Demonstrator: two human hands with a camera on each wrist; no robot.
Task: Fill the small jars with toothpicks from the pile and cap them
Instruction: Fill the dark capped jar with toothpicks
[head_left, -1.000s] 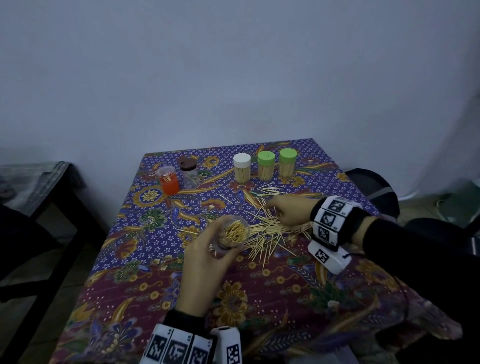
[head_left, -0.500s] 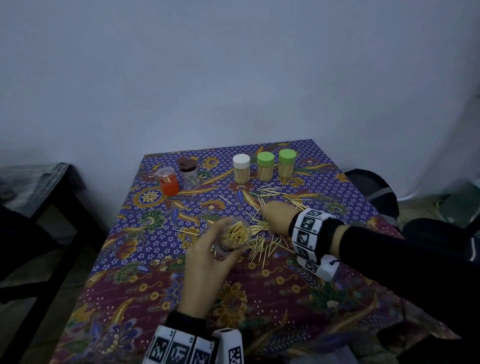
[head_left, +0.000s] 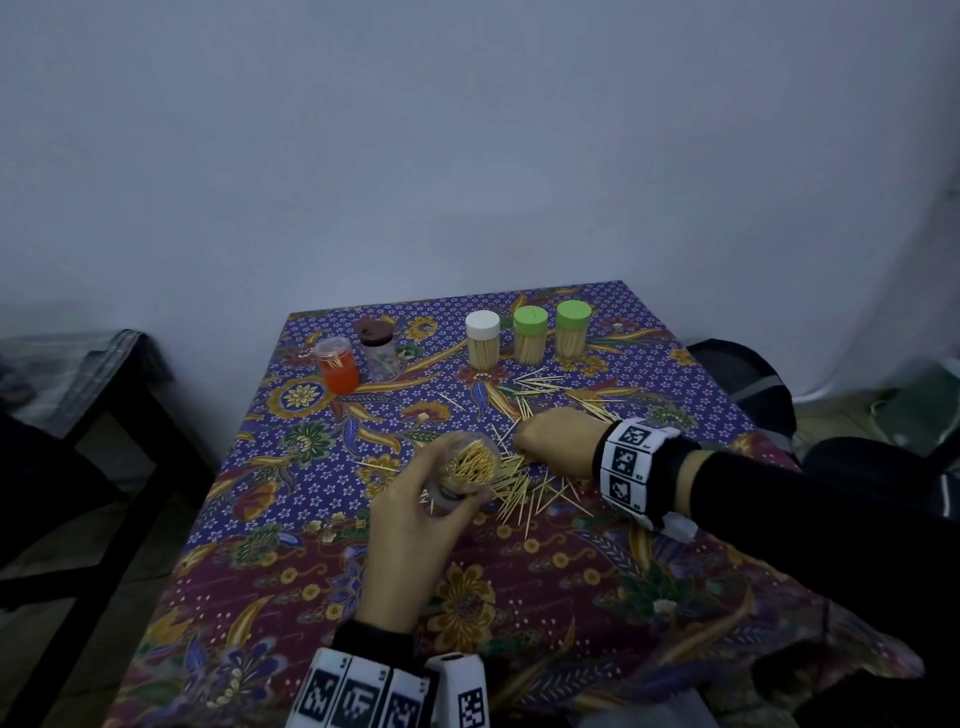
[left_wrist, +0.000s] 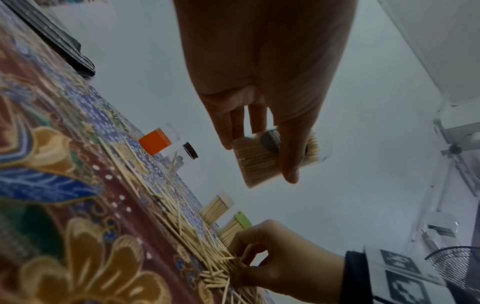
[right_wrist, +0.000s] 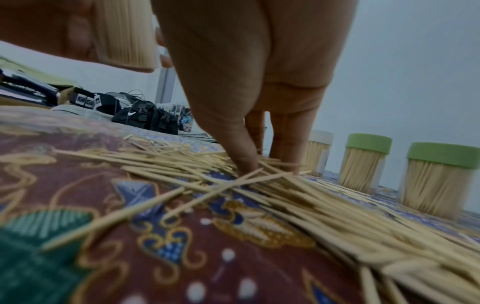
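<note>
left hand (head_left: 415, 525) gripping clear plastic jar (head_left: 464, 475), nearly full, mouth up, off table | right hand (head_left: 558, 439) pinching at loose wooden toothpick pile (head_left: 524, 486) | jar just left of right hand, pile between

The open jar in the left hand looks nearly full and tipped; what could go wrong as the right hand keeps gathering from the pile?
1. The left hand holds the open jar uncapped and tilted, packed with toothpicks; more tilt could spill them.
2. With the jar that full, another bunch may jam at the mouth or stop a cap seating.
3. The right hand pinches into the loose pile near the capped jars; a wide sweep might scatter toothpicks or knock one over.
</note>
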